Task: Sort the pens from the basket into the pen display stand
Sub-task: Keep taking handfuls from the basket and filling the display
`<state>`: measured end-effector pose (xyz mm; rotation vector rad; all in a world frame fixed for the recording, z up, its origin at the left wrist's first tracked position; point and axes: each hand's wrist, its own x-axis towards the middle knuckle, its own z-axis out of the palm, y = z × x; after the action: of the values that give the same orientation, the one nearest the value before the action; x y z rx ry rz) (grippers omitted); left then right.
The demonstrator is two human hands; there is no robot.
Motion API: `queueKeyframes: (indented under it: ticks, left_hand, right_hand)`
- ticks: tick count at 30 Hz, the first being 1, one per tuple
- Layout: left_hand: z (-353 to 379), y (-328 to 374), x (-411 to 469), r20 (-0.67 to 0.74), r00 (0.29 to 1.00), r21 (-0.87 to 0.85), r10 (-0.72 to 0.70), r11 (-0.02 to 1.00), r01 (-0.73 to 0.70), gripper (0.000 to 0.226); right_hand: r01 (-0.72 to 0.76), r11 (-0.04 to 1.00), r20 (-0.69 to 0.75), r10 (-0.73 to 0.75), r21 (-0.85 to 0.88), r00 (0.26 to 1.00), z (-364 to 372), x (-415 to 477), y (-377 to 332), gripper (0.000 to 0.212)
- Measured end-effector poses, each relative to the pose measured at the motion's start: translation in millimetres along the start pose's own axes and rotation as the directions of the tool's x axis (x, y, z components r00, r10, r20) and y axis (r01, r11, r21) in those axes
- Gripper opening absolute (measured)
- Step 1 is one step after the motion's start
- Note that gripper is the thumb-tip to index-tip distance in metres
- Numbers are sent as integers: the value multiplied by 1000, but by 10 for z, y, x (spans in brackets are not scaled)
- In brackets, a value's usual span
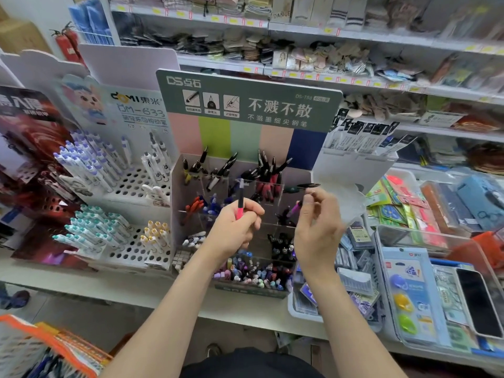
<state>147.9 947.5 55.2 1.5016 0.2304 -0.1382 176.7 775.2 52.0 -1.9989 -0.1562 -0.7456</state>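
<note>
The pen display stand (245, 132) with a green header stands on the shelf, its clear compartments holding black, red, blue and purple pens. My left hand (234, 225) grips a pink pen with a black upper part (240, 203), upright, in front of the middle compartments. My right hand (316, 227) is raised beside it and pinches a purple pen (296, 208) that points left toward the stand. An orange basket (49, 347) with pens sits at the lower left.
White perforated stands (131, 186) with blue, teal and yellow pens are to the left. A white bin (305, 313) of packets and clear trays of stationery lie to the right. Shelves of socks fill the back.
</note>
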Motion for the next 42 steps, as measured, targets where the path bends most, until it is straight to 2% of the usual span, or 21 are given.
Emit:
queueKeyframes:
  ticks: [4,7,9,11,14,16,18,20,22,24,26,30,32,34,36,38,42]
  left_hand:
    - [60,12,-6,8,1000,-6,-3,1000,3,13]
    - [105,31,-4,31,999,-107,10,994,-7,19]
    - [135,9,0,18,998,-96,60,994,-58,13]
    - [166,-1,8,-5,994,-46,107,993,-107,8]
    - [220,44,19,-37,988,57,152,987,-150,13]
    - [247,92,24,-51,982,106,180,979,-174,17]
    - [251,130,41,-93,972,133,213,971,-200,19]
    - [243,165,67,-179,943,222,281,945,-239,21]
    - [243,191,96,-293,887,334,357,908,-255,22]
    - [246,222,128,-368,826,427,427,867,-258,20]
    - [245,251,165,-352,809,506,472,823,-260,20]
    - [310,261,253,-225,828,629,514,725,-280,29]
    - [338,239,289,-193,811,673,552,676,-300,31]
    - [341,207,319,-177,799,715,575,633,-297,34]
    - [332,178,340,-172,795,747,582,603,-280,38]
    - [330,165,352,-174,795,753,581,599,-273,40]
    - [341,197,344,-209,794,704,572,651,-284,40]
  right_hand:
    - [34,981,219,8,-189,976,38,-146,300,13]
    - [97,932,276,3,-349,961,10,-156,313,13]
    - [117,919,281,-8,-376,960,-5,-106,248,19]
    - [111,954,315,-19,-278,949,-22,-43,84,22]
    - [-77,997,438,64,13,897,-18,73,-223,22]
    - [-141,986,482,82,89,872,3,135,-332,16]
    - [-145,980,484,62,136,873,19,195,-344,9]
    - [-137,974,426,49,178,904,26,280,-333,9]
    - [-54,986,304,2,161,953,29,406,-318,13]
    - [62,992,221,-86,111,971,50,550,-301,17]
    - [150,987,217,-161,63,963,111,674,-279,19]
    - [227,973,375,-197,-39,906,322,851,-144,30]
    - [278,955,419,-211,-105,883,405,892,-83,27]
    - [360,914,387,-268,-186,882,445,891,-39,25]
    - [323,930,345,-248,-178,905,459,845,-30,29]
    - [294,945,346,-230,-145,910,463,803,-29,32]
    - [359,927,404,-287,-111,868,476,836,12,30]
